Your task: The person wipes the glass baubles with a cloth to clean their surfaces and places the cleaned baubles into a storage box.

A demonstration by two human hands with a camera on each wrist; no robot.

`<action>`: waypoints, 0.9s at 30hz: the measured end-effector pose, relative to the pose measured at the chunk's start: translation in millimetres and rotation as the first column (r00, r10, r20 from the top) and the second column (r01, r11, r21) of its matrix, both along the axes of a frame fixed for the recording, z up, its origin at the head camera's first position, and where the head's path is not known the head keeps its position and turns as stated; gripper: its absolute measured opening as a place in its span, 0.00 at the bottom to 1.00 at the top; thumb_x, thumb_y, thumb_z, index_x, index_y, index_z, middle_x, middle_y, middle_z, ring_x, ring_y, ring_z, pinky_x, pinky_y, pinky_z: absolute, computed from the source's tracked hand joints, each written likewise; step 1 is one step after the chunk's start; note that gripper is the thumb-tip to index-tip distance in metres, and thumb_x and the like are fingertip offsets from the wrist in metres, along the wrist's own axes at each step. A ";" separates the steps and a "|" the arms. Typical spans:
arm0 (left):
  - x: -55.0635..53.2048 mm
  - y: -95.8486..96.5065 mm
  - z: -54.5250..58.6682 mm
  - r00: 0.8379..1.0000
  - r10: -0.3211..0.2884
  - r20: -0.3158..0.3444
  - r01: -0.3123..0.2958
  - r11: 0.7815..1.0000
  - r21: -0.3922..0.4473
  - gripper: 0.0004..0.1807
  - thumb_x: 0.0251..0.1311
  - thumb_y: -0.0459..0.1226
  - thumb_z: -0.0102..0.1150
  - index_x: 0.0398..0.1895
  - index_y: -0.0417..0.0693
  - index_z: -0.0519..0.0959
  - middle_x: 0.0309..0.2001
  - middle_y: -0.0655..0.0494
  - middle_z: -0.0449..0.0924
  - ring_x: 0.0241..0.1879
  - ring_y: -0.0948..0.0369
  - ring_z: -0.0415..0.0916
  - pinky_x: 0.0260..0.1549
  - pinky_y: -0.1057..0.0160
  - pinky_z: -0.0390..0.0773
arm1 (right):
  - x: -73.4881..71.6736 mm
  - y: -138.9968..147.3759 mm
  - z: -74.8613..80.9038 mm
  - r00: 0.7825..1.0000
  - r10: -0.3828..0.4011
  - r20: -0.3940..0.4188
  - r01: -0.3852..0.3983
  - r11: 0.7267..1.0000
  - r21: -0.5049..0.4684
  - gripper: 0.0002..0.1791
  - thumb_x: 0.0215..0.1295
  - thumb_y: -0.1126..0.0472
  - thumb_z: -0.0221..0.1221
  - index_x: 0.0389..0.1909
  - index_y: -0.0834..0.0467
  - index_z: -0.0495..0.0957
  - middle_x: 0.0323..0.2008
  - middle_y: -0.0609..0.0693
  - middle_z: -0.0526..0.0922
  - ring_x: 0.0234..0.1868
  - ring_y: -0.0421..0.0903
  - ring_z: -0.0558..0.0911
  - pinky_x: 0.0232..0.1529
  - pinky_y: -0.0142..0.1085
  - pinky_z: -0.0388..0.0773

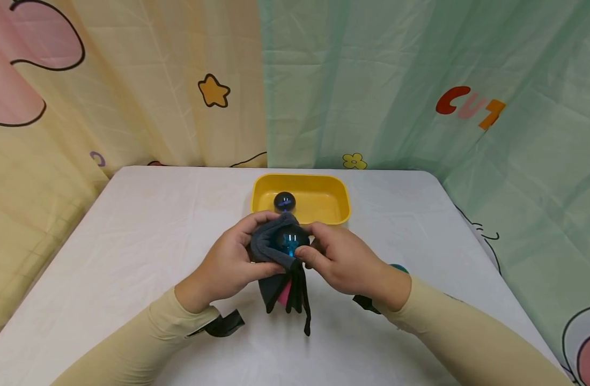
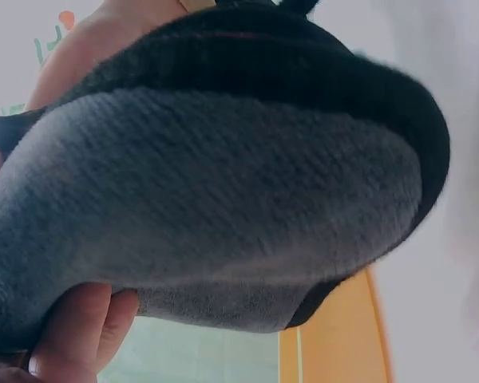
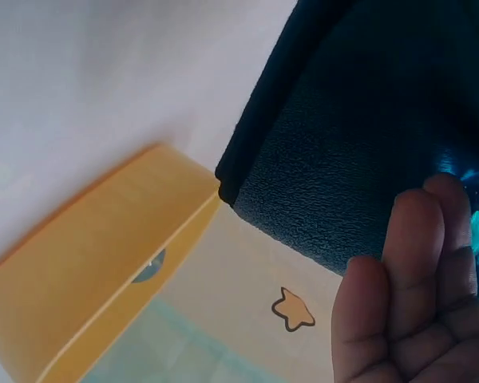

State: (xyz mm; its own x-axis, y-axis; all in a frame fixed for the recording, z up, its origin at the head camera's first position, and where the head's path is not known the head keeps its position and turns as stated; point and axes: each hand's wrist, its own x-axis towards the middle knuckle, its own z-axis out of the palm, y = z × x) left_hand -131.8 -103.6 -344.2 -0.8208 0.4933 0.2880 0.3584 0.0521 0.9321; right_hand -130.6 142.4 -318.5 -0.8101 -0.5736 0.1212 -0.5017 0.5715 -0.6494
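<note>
In front of my body, my left hand grips a dark grey plush cloth with black edging, its thumb on the near side and fingers behind. The cloth folds around a glossy, see-through blue ball. My right hand holds the ball at its right side, thumb in front. In the right wrist view, its fingers lie against the ball and the cloth. Black strips and a patch of pink hang below the cloth. The ball's far side is hidden.
A yellow tray stands just beyond the hands, with a second dark, shiny ball at its left. Behind my right wrist, a teal thing shows only in part. White cloth covers the table; printed curtains hang behind it.
</note>
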 end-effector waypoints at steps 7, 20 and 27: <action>-1.6 -2.0 -0.6 1.000 0.020 0.004 -0.020 1.000 0.014 0.41 0.55 0.22 0.75 0.72 0.40 0.67 0.65 0.39 0.77 0.57 0.52 0.83 0.52 0.61 0.87 | 2.7 1.8 5.3 0.992 0.078 -0.100 -0.067 0.992 0.110 0.42 0.77 0.53 0.62 0.83 0.53 0.53 0.61 0.47 0.84 0.49 0.40 0.86 0.51 0.36 0.87; -1.3 -4.9 -0.4 0.999 -0.007 0.041 0.006 0.999 0.036 0.42 0.56 0.21 0.74 0.73 0.40 0.66 0.66 0.38 0.75 0.58 0.54 0.84 0.53 0.59 0.87 | -4.7 8.7 0.2 0.716 0.226 -0.661 -0.051 0.961 0.273 0.41 0.60 0.56 0.77 0.73 0.53 0.70 0.32 0.46 0.86 0.29 0.44 0.81 0.32 0.33 0.82; -1.1 -4.5 0.7 0.999 -0.037 0.025 0.035 0.998 0.053 0.41 0.56 0.21 0.73 0.73 0.40 0.66 0.67 0.38 0.75 0.59 0.55 0.83 0.54 0.59 0.87 | -1.7 8.1 3.2 0.796 0.184 -0.576 -0.036 0.965 0.259 0.40 0.63 0.53 0.75 0.73 0.57 0.70 0.37 0.46 0.88 0.32 0.43 0.82 0.35 0.33 0.84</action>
State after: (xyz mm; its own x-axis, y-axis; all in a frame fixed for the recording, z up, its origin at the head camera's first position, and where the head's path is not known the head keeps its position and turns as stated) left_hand -133.0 -108.0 -343.4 -0.8102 0.5072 0.2937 0.3352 -0.0102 0.9421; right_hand -132.3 150.6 -315.3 -0.5510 -0.7254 0.4126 -0.8124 0.5793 -0.0663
